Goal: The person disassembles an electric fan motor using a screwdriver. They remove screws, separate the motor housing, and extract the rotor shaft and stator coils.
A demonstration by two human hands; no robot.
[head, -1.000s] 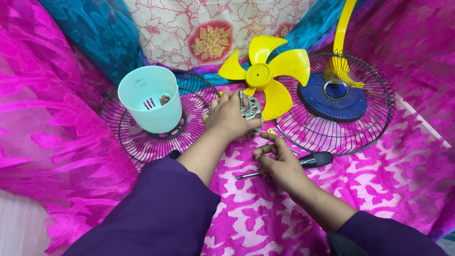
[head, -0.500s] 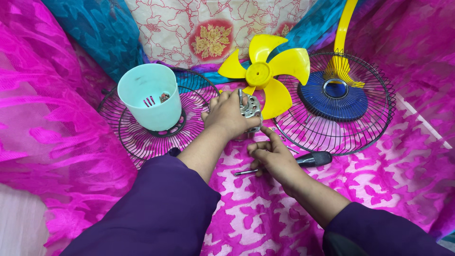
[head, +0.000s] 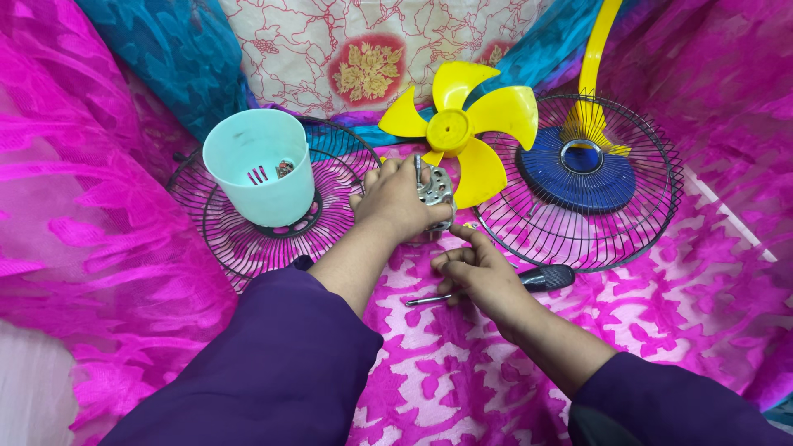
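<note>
A bright pink patterned cloth (head: pixel 462 388) is spread over the whole work surface, and everything is laid out on it. Toward its far right corner a black wire fan guard (head: pixel 578 235) with a blue centre disc (head: pixel 578 177) is seen lying flat, a yellow stand arm (head: pixel 596 49) rising past it at the far edge. Toward the far left a second black wire guard (head: pixel 219 239) is laid flat, and a pale turquoise plastic housing (head: pixel 260 177) is stood upright on it, open end up, with small parts visible inside. Between the two guards, at the far middle of the cloth, a yellow fan blade (head: pixel 462 128) is propped just behind the hands.

Purple sleeves are seen on both arms, reaching in from the near edge. The left hand (head: pixel 396 202) is wrapped around a small silver fan motor (head: pixel 434 190), fingers closed on its body, the shaft pointing up just below the yellow blade. The motor is held at the middle of the cloth, between the two guards. The right hand (head: pixel 483 277) is rested on the cloth just beside the motor, fingers curled with the forefinger stretched toward the motor's base; whether anything is pinched cannot be told. A screwdriver (head: pixel 541 278) with a black handle is lain under that hand, its metal shaft poking out on the left.
</note>
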